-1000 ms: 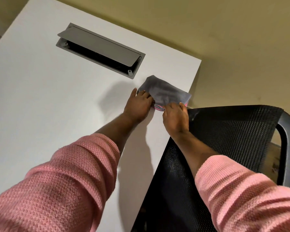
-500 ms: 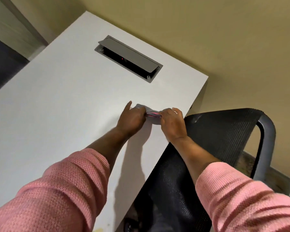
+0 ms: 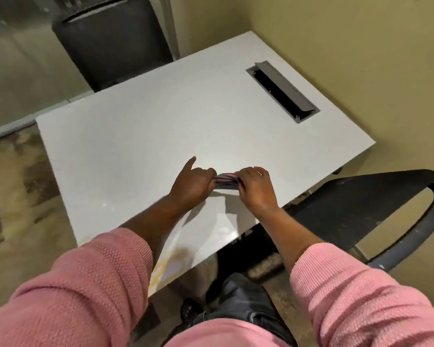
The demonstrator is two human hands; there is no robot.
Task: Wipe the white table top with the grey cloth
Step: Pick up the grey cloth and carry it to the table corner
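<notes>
The grey cloth (image 3: 225, 181), with a pink edge showing, is bunched into a narrow folded strip between my two hands, just above the white table top (image 3: 140, 141). My left hand (image 3: 193, 185) grips its left end, with the index finger pointing out. My right hand (image 3: 256, 187) grips its right end with curled fingers. Most of the cloth is hidden inside my hands.
A grey cable hatch (image 3: 282, 91) with its lid raised sits in the table's far right corner. A black mesh chair (image 3: 376, 211) stands at the table's right edge, and another dark chair (image 3: 110, 38) behind the far side. Beige walls close the right and back.
The cloth has gone from spread flat near the table's far right edge to bunched between both hands nearer the middle. My head has pulled back, showing the whole table.
</notes>
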